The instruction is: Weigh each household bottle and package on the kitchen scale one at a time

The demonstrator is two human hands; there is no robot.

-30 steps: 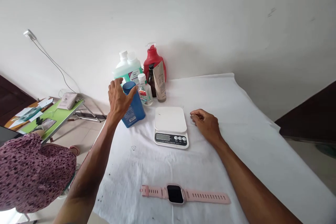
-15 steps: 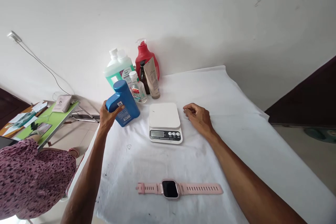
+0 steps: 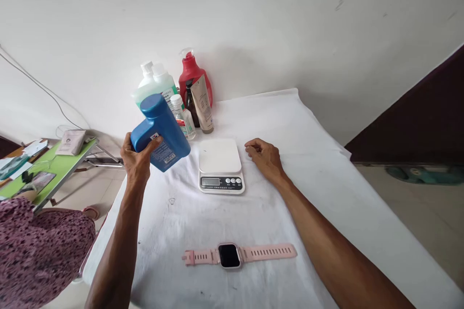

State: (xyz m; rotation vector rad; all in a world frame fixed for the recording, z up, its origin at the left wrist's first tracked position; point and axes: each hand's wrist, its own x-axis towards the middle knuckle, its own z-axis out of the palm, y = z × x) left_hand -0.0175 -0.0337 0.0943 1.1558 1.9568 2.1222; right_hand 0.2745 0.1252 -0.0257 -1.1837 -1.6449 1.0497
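My left hand (image 3: 137, 159) is closed round the side of a blue plastic bottle (image 3: 161, 133) with a wide cap and a white label with a barcode. The bottle leans to the left and seems raised off the cloth, in front of the other bottles. To its right lies a white kitchen scale (image 3: 220, 157) with a small display and round buttons; its plate bears nothing. My right hand (image 3: 266, 157) rests on the cloth just right of the scale, fingers loosely curled together with nothing visible in them. A pink smartwatch (image 3: 229, 256) lies stretched out nearer to me.
Behind stand green-liquid bottles (image 3: 159, 79), a small clear bottle (image 3: 184, 118), a dark bottle (image 3: 192, 106), a beige tube (image 3: 202, 104) and a red pump bottle (image 3: 195, 70) by the wall. White cloth (image 3: 268, 116) covers the table. At left, a seated person's patterned clothing (image 3: 47, 251) and a green table (image 3: 54, 174).
My left hand has lifted the blue bottle slightly, bringing it closer and tilting it more. The right hand stays beside the scale. The whole view has shifted a little.
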